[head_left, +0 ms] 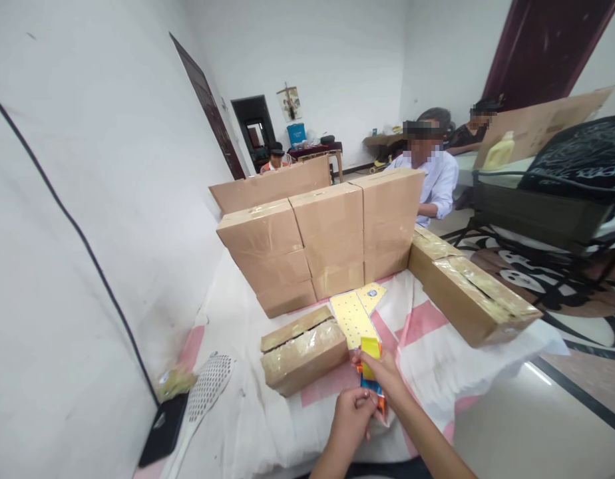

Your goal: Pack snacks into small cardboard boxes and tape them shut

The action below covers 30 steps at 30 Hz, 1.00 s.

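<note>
My left hand [350, 412] and my right hand [387, 376] meet over the near edge of the table, both closed on a small colourful packet [371, 366], yellow on top with blue and orange below. Just beyond it lies a yellow dotted card [352, 319] flat on the pink-and-white cloth [417, 326], with a second yellow card [371, 295] overlapping its far end. A small taped cardboard box [302, 352] sits directly left of my hands.
Stacked cardboard boxes [332, 233] wall the table's far side, and a long box [472, 296] lines the right. A white perforated paddle [205, 392] and a dark flat device [162, 432] lie at the left by the wall. Three people sit beyond. A dark chair [547, 206] stands right.
</note>
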Each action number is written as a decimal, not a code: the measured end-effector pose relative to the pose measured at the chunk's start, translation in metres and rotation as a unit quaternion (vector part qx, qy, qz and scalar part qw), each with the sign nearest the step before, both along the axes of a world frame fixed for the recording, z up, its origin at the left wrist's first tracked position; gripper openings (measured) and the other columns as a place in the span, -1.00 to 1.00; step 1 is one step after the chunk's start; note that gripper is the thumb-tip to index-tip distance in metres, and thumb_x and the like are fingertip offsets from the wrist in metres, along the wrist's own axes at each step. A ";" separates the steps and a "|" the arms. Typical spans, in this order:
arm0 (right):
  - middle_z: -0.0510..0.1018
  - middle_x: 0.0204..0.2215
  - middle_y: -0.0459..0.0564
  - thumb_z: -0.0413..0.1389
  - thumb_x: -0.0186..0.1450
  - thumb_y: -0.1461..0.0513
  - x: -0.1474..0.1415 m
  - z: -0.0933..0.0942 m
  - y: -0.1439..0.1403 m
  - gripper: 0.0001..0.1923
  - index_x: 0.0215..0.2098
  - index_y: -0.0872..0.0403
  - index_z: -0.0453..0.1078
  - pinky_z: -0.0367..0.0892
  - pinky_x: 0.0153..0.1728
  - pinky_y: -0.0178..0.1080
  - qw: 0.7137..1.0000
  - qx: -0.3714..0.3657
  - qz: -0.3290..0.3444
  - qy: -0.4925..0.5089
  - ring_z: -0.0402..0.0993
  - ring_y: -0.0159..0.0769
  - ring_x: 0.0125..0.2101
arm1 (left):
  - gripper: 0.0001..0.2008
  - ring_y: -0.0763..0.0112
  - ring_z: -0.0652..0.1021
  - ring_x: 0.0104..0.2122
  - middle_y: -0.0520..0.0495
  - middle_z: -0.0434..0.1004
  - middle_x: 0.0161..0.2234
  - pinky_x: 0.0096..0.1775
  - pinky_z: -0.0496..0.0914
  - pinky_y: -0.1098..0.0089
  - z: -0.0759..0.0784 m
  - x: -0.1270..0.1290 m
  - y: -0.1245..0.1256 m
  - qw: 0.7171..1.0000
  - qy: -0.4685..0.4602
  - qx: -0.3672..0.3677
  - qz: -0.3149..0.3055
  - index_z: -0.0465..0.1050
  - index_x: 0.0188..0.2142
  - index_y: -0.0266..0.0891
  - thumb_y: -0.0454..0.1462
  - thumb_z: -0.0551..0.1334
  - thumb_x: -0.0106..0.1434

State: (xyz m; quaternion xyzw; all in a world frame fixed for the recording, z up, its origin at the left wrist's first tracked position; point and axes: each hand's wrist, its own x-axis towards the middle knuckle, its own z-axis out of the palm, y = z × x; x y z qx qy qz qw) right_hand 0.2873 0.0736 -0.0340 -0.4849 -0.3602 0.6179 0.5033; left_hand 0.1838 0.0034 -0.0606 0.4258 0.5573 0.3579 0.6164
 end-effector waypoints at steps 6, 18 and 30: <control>0.64 -0.44 0.12 0.41 0.04 -0.06 0.002 -0.016 -0.002 -0.53 -0.38 0.17 0.52 0.43 -0.39 -0.26 0.999 0.041 0.030 0.018 0.58 -0.20 -0.42 | -0.22 0.55 0.30 -0.76 -0.06 0.54 -0.56 -0.69 0.05 0.46 -0.014 0.005 -0.008 0.999 -0.026 0.020 0.032 0.47 -0.40 -0.29 0.42 0.28 -0.10; 0.60 -0.50 0.10 0.34 0.09 -0.17 0.009 -0.035 0.000 -0.47 -0.47 0.15 0.48 0.41 -0.43 -0.26 0.992 0.115 0.051 -0.030 0.55 -0.19 -0.47 | -0.27 0.46 0.45 -0.65 -0.02 0.49 -0.59 -0.59 0.28 0.47 -0.035 0.017 -0.016 0.990 -0.067 0.096 0.084 0.45 -0.40 -0.27 0.39 0.30 -0.04; 0.56 -0.49 -0.03 0.28 0.06 0.07 0.008 -0.042 -0.005 -0.70 -0.35 0.08 0.41 0.38 -0.42 -0.24 0.972 0.157 -0.007 -0.172 0.47 -0.25 -0.47 | -0.20 0.46 0.46 -0.70 -0.03 0.52 -0.59 -0.62 0.25 0.48 -0.030 0.015 -0.017 0.988 -0.044 0.111 0.096 0.49 -0.39 -0.30 0.42 0.31 -0.14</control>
